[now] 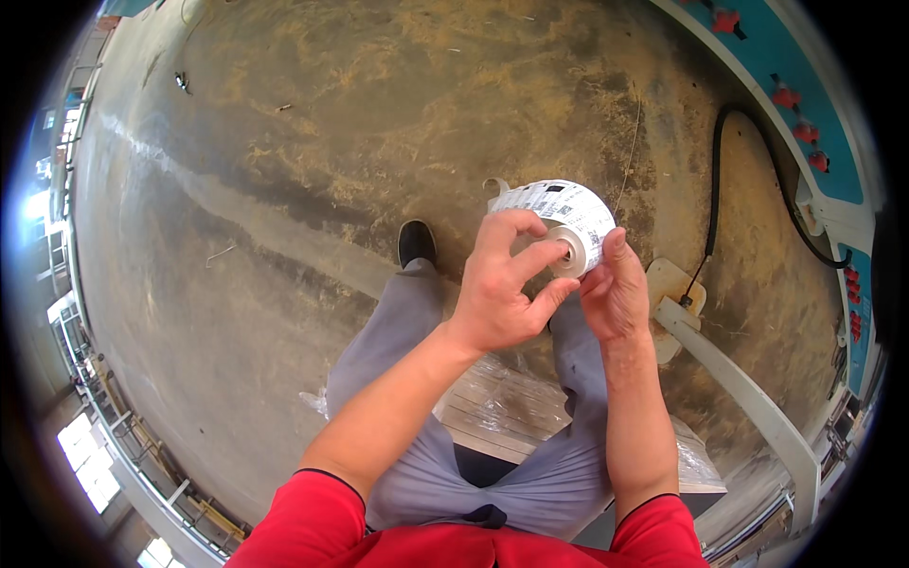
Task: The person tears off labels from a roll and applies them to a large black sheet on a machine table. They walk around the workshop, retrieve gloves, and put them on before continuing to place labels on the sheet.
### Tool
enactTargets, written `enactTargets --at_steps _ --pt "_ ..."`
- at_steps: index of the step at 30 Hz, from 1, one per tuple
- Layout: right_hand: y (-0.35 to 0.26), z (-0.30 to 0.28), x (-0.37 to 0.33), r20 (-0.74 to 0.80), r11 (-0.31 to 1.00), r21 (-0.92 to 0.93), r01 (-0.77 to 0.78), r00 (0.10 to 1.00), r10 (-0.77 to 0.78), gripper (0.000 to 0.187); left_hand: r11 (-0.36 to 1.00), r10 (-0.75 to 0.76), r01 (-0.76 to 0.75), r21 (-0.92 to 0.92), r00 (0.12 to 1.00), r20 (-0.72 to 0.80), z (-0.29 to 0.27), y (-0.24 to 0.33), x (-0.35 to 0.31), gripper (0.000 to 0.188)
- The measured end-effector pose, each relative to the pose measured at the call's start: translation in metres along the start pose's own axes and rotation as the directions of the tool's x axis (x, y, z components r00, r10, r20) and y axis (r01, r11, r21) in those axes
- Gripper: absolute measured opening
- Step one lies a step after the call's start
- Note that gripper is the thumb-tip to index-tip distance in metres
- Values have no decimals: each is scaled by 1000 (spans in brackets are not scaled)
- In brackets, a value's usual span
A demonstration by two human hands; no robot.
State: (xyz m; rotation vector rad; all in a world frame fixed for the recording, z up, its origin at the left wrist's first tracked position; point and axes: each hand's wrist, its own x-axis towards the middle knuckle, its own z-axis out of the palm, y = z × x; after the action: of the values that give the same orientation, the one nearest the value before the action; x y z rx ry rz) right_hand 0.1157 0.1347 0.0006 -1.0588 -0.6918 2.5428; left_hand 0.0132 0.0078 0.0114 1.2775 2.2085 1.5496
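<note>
Roll (579,212), left hand (500,286) arched, right hand (615,295) cupping it

Around you spreads a worn concrete floor (284,142), mottled grey-brown with ochre stains and crossed by a pale streak (142,147) that starts near its left edge, where daylight glares through bright windows (90,459) behind metal rails (175,492). Along the floor's right edge you have a teal-and-white cabinet (824,66) with red knobs (786,97), a black hose (717,180) looping down beside it and a light-coloured metal bar (748,383) slanting below. Beneath you, a slatted wooden surface (492,407) lies partly under crinkled clear plastic (516,383).
</note>
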Motion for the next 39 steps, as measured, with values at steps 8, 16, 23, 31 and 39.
enactTargets --at_steps 8,16,23,31,39 --pt "2 -3 0 9 1000 -6 18 1000 -18 43 999 -15 14 32 999 38 -1 2 1 29" --pt "2 0 0 -13 999 5 39 999 -39 43 989 -126 125 -79 992 -5 -1 5 3 33" --pt "8 1 0 -13 996 -52 78 997 -79 40 996 -87 87 12 996 31 1 1 0 34" --pt "4 7 -4 34 984 -37 176 984 -175 38 943 -289 300 -143 953 95 -1 -1 -1 24" --pt "8 -3 0 76 932 -258 254 967 -242 33 800 -443 469 -375 882 161 -1 -5 2 22"
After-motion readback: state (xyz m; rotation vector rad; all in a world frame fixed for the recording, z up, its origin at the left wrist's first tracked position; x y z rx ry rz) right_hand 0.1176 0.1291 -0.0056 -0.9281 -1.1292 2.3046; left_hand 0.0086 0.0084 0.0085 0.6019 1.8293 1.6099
